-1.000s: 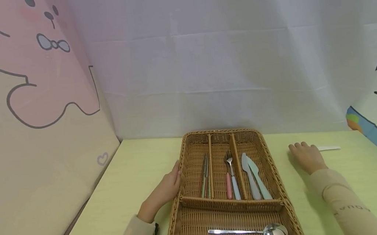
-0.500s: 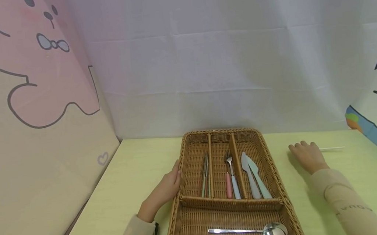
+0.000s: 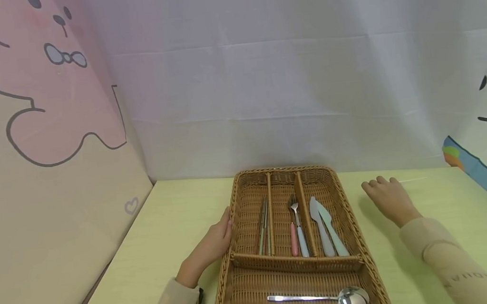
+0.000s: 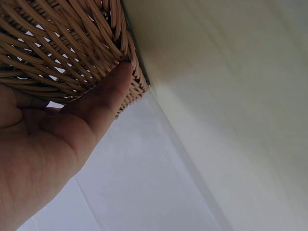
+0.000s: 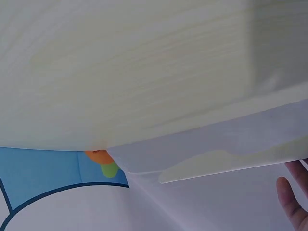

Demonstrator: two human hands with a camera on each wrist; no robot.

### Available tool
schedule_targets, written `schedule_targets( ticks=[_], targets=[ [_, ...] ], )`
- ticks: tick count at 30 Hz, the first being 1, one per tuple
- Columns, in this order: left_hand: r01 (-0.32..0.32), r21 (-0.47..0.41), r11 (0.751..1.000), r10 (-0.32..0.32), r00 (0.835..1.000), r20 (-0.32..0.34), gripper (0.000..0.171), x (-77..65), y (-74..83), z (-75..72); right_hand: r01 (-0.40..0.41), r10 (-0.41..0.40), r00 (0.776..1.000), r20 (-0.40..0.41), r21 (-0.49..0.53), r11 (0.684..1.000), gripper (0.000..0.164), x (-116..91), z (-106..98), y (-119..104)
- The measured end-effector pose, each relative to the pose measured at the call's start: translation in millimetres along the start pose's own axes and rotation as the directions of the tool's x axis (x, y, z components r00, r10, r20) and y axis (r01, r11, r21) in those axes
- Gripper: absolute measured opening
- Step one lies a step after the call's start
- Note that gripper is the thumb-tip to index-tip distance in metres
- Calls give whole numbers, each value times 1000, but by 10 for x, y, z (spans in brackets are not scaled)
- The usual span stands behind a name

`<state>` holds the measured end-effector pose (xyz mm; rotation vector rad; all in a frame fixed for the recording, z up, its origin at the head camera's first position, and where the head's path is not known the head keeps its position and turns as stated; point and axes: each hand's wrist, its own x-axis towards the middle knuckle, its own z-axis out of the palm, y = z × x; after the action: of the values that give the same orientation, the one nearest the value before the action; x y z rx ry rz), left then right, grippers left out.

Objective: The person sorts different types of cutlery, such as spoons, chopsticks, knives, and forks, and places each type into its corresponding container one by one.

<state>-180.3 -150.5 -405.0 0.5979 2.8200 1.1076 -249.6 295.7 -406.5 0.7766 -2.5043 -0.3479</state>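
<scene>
In the head view a wicker cutlery basket [image 3: 252,262] stands on the pale yellow table. My left hand [image 3: 210,245] rests against its left side. Up close in the left wrist view, an outstretched finger [image 4: 108,91] lies along the woven wall. To the right of the basket, my right hand [image 3: 391,200] is over the table and holds a cream table knife [image 5: 211,166]. From the head only a thin edge of this knife shows beyond the knuckles; its handle is hidden by the hand.
Chopsticks [image 3: 263,227], two forks [image 3: 297,224] and two table knives [image 3: 327,226] lie in the basket's back compartments. Two metal spoons [image 3: 320,303] lie in the front one. A white curtain [image 3: 238,85] closes off the back, with printed cloth [image 3: 60,114] at the left.
My right hand has moved slightly left and up with the knife, which has turned so that just its thin edge shows. My left hand stays at the basket.
</scene>
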Motion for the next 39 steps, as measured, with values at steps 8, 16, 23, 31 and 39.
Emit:
schedule_targets(
  ticks=[8,16,23,31,39],
  targets=[
    [17,-6,1000,-17,1000,17,50,15,-41,9,69,-72,986,-150,-27,997,39,114,-136,-171],
    [-10,0,1000,10,1000,4,50,16,-57,5,124,-132,947,-293,-45,991,37,216,-315,-353],
    [8,0,1000,-8,1000,8,50,20,-67,12,201,-210,893,-397,-66,977,39,297,-481,-581],
    [-1,0,1000,1,1000,2,49,24,-72,20,286,-284,843,-457,-68,956,36,365,-607,-774],
    [-11,-5,1000,11,1000,5,49,20,-78,27,360,-334,794,-508,-50,932,34,387,-613,-895]
  ],
)
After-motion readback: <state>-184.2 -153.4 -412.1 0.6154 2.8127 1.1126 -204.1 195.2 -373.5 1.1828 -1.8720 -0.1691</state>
